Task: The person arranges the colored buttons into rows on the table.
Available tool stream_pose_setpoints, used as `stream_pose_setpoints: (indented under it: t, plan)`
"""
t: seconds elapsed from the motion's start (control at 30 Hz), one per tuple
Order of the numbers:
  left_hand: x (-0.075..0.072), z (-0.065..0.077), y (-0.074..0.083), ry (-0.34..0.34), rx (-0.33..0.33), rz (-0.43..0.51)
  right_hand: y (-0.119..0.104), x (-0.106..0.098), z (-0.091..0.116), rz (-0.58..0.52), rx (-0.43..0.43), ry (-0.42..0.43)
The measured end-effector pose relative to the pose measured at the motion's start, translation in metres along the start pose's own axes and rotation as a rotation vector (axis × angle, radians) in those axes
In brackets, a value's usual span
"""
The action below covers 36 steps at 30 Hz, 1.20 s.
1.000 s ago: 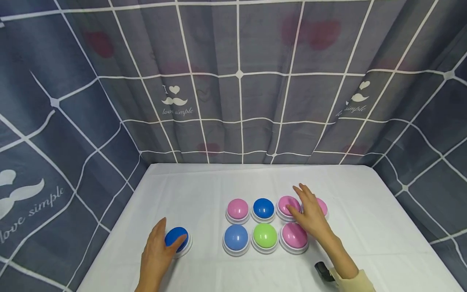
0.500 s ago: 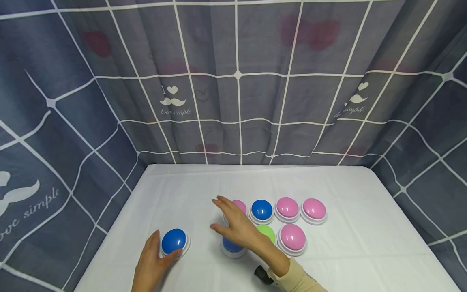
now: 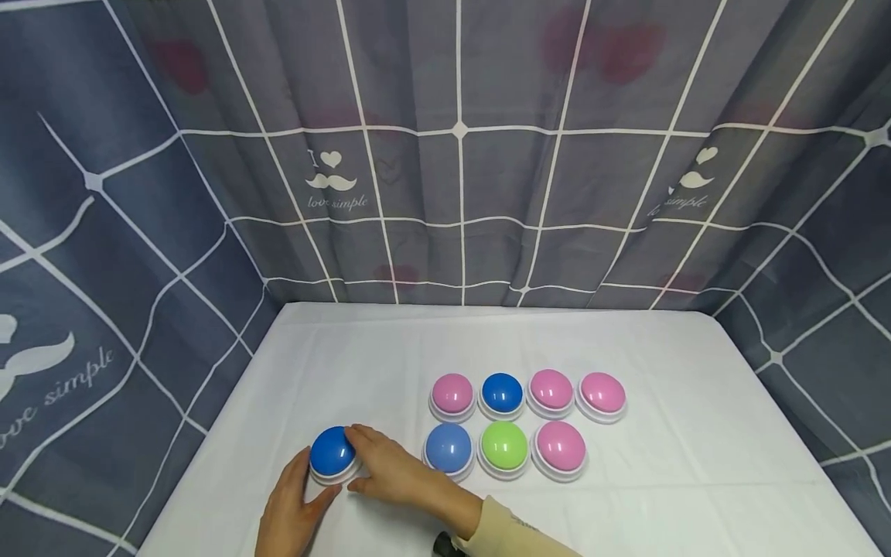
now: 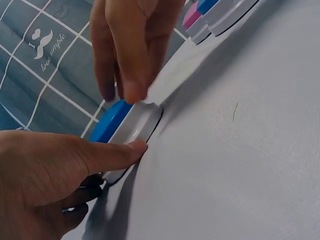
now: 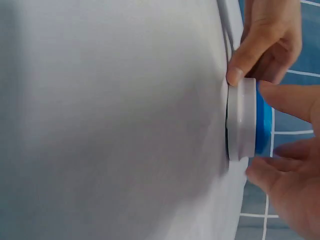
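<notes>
A round push button with a blue dome and white base (image 3: 331,451) sits on the white cloth at the left. My left hand (image 3: 288,503) is around its near left side, thumb (image 4: 117,155) against the white base and the other fingers behind it. My right hand (image 3: 393,470) reaches in from the right, fingers spread about the same button. In the right wrist view one right fingertip (image 5: 270,92) is right at the blue dome, and another lies beside the base. Part of the base is hidden behind the hands.
To the right stand two rows of similar buttons: pink (image 3: 452,394), dark blue (image 3: 502,393) and two more pink behind; lighter blue (image 3: 448,449), green (image 3: 504,446) and pink (image 3: 561,446) in front. A checked curtain (image 3: 418,178) surrounds the white-covered table (image 3: 682,433).
My right hand has swept left from over the pink buttons at the right to the blue button by my left hand. My left hand has stayed at that button.
</notes>
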State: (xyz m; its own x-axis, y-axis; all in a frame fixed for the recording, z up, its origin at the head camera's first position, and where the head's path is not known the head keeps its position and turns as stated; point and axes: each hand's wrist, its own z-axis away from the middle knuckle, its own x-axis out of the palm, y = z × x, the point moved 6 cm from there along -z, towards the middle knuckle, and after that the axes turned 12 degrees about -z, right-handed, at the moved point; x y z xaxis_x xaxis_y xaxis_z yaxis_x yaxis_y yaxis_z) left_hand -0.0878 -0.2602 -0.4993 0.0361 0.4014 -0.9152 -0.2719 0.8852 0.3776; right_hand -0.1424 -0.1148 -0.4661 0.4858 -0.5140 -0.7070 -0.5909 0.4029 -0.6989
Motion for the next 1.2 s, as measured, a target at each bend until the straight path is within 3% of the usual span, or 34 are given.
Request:
stream_pose_setpoints:
  t: [0.23, 0.47, 0.8, 0.93, 1.2]
  plan:
    - [0.0, -0.001, 0.003, 0.014, 0.002, 0.029, 0.004, 0.006, -0.01, 0.037, 0.061, 0.012]
    - [0.004, 0.001, 0.004, 0.012, -0.003, 0.08, 0.009, 0.006, -0.01, 0.02, 0.064, 0.043]
    - [-0.011, 0.009, 0.019, 0.125, 0.053, 0.098, 0.009, -0.012, -0.006, -0.066, 0.092, 0.093]
    - [-0.019, 0.012, 0.035, 0.215, 0.116, 0.107, 0.006, -0.027, 0.001, -0.081, 0.08, 0.146]
    - [-0.025, 0.011, 0.074, 0.377, 0.314, 0.133, 0.014, -0.061, 0.025, -0.121, 0.1, 0.231]
